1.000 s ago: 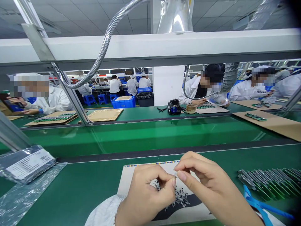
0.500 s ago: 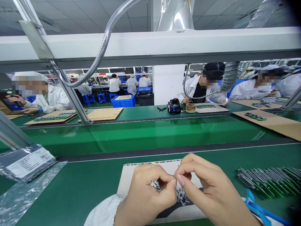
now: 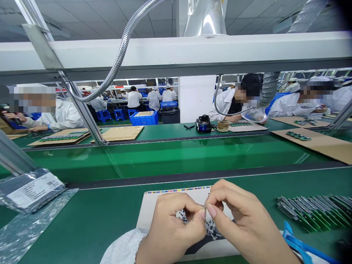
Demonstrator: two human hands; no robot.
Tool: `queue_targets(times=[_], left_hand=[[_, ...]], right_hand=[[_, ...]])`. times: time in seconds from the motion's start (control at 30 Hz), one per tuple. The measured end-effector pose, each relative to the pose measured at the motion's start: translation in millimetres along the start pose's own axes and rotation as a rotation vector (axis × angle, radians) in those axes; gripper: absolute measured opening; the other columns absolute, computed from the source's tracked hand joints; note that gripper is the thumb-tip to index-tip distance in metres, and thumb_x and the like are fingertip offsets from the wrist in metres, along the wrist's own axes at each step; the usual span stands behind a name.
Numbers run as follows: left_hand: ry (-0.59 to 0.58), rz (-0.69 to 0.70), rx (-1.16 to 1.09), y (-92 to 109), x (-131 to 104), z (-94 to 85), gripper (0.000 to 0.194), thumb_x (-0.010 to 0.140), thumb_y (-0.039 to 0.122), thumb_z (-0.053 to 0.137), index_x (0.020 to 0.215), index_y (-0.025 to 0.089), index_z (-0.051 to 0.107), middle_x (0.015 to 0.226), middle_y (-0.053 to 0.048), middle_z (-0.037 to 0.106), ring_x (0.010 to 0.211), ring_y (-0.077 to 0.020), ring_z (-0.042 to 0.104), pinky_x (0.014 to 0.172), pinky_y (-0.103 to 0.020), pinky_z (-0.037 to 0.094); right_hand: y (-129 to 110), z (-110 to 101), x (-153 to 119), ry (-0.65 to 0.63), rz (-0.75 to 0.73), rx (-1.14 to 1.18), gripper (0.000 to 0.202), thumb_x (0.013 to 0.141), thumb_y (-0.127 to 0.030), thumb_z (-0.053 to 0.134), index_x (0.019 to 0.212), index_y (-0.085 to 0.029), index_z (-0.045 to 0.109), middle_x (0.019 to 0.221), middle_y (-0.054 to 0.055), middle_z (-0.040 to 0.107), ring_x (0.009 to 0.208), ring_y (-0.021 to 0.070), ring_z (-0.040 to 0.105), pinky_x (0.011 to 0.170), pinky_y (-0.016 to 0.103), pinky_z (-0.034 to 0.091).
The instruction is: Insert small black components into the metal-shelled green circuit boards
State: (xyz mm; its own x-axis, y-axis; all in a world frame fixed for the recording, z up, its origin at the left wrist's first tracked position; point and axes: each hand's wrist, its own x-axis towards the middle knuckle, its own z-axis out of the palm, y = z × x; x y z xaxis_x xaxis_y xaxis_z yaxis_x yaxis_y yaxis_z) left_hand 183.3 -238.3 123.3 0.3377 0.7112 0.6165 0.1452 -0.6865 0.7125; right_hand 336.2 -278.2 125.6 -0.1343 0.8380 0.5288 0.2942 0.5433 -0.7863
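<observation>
My left hand (image 3: 178,223) is closed in a pinch, its thumb and index fingertip pressed together. Fingertip to fingertip with it, my right hand (image 3: 242,216) pinches as well. Whatever lies between the fingertips is tiny and mostly covered, so I cannot make out its kind. Below both hands lies a white printed sheet (image 3: 148,207) with a strip of colour marks along its far edge. A heap of small black and silver parts (image 3: 212,230) rests on that sheet, partly hidden behind my fingers.
A row of green circuit boards with metal parts (image 3: 316,211) lies at the right, near blue-handled pliers (image 3: 295,242). On the left are a labelled silver bag (image 3: 33,189) and bubble wrap (image 3: 41,223). Co-workers sit beyond the green conveyor (image 3: 170,154). A metal hose (image 3: 121,51) hangs overhead.
My hands stay pinched together at the same spot, with only a slight shift of the right wrist. Across the line, the co-worker at the left has lowered their hands.
</observation>
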Motion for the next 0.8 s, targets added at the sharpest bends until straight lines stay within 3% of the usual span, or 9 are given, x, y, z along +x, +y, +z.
queue_targets(times=[0.57,0.8], left_hand=[[0.001,-0.258,-0.253,-4.0,-3.5,3.4,0.018,0.069,0.019,0.059,0.051,0.016,0.059,0.045,-0.001,0.058,0.042,-0.0111,0.05,0.043,-0.02,0.041],[-0.046,-0.31,-0.288,-3.7,-2.2,2.0,0.018,0.069,0.02,0.059,0.051,0.016,0.057,0.045,-0.001,0.057,0.042,-0.011,0.048,0.043,-0.021,0.04]], right_hand=[[5.4,8.8,-5.0,0.07,0.042,0.061,0.017,0.091,-0.02,0.048,0.075,-0.019,0.055,0.073,-0.001,0.047,0.063,0.0142,0.046,0.054,0.022,0.035],[2.9,2.4,-0.6,0.022,0.05,0.043,0.015,0.094,-0.024,0.049,0.082,-0.02,0.058,0.077,0.0,0.05,0.069,0.0157,0.048,0.06,0.023,0.038]])
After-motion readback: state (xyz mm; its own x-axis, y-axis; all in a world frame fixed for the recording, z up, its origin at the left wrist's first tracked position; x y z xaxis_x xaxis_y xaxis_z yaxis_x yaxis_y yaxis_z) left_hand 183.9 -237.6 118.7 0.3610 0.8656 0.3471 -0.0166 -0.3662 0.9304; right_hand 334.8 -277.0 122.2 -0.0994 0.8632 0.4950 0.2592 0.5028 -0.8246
